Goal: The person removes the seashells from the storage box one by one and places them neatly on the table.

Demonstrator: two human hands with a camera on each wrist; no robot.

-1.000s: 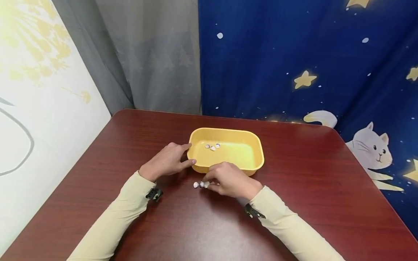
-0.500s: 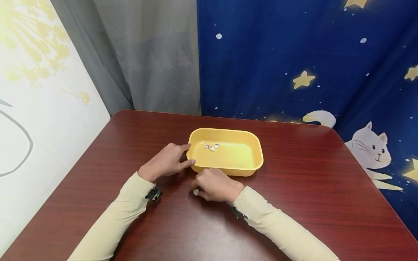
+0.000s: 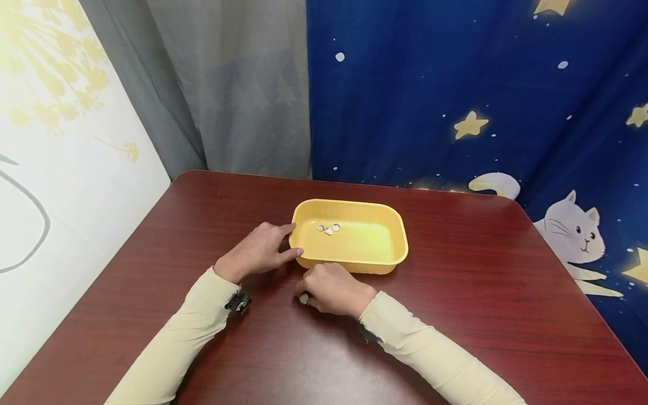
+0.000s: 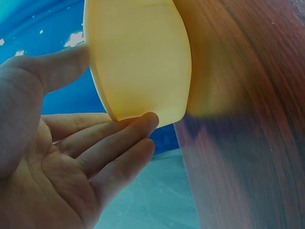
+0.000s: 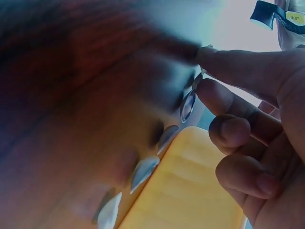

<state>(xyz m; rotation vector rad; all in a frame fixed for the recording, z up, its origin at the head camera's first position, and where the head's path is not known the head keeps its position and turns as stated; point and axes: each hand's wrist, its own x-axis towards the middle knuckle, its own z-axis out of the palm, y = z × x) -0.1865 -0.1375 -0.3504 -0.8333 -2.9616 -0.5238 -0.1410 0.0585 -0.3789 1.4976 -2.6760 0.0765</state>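
My left hand [image 3: 257, 253] is at the left end of a yellow plastic basin [image 3: 377, 263]. Its thumb meets the rim, and its extended fingers [image 4: 119, 143] touch the outer end wall. Close in front of the basin, my right hand [image 3: 331, 289] is low over the table, pinching a small pale seashell [image 3: 304, 298] between thumb and index finger, its other fingers curled. The right wrist view shows several more shells [image 5: 144, 172] in a row on the table beside the basin; from above, the right hand hides them. Three white shells [image 3: 329, 231] lie inside the basin toward its left.
The basin stands on a dark red-brown wooden table [image 3: 471, 270] with rounded far corners. Beyond it hang a grey curtain [image 3: 243, 90] and a blue star-patterned curtain [image 3: 395, 95]. A white printed panel [image 3: 66, 197] borders the table on the left.
My right hand has moved left and slightly toward me, and its fingers now cover the shells that showed on the table. The left hand and the basin have stayed in place.
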